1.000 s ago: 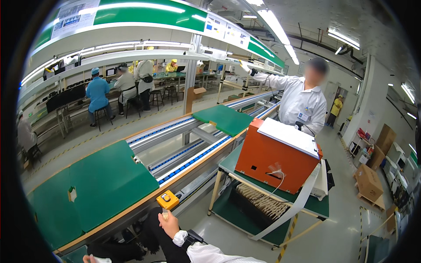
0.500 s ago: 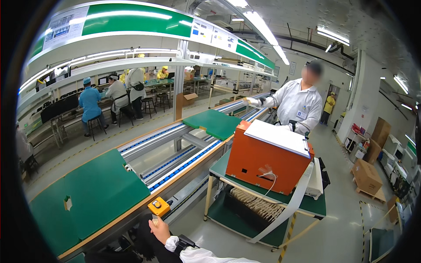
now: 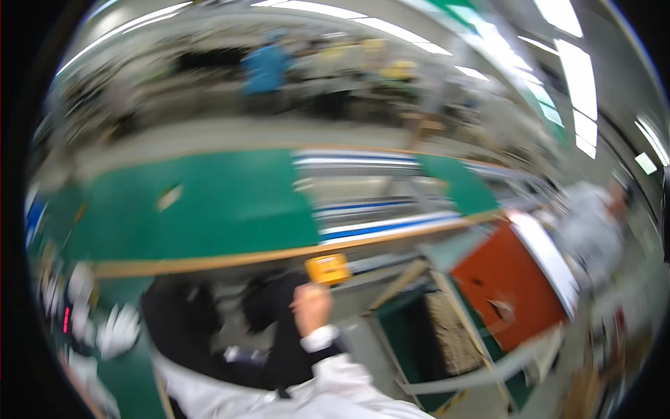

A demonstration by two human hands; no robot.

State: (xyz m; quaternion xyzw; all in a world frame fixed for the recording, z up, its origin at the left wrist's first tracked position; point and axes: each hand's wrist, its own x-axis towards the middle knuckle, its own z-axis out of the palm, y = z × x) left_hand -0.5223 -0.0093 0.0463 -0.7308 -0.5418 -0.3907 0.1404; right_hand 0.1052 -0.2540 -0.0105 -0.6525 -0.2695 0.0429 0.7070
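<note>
My right hand (image 3: pixel 312 307) is raised over my dark-clad leg, just below a yellow box with a button (image 3: pixel 328 269) fixed by the bench edge. Its fingers look curled and closed. Blur hides what they hold, if anything. A white cuff and a dark band (image 3: pixel 328 349) circle that wrist. My left hand cannot be made out. At the lower left a white glove shape (image 3: pixel 118 332) lies over a green surface; blur leaves unclear whether a hand is in it.
Ahead runs a conveyor line (image 3: pixel 377 206) with green boards (image 3: pixel 209 209) on it. At right, a cart (image 3: pixel 391 335) carries an orange box (image 3: pixel 513 286). A person in white (image 3: pixel 593 230) stands beyond it. Others work at far benches, one in blue (image 3: pixel 265 70).
My view has swung left and down, blurring the scene. The bench, cart and orange box shift and tilt in view; more of my lap and the left-hand green surface show. My right hand stays curled.
</note>
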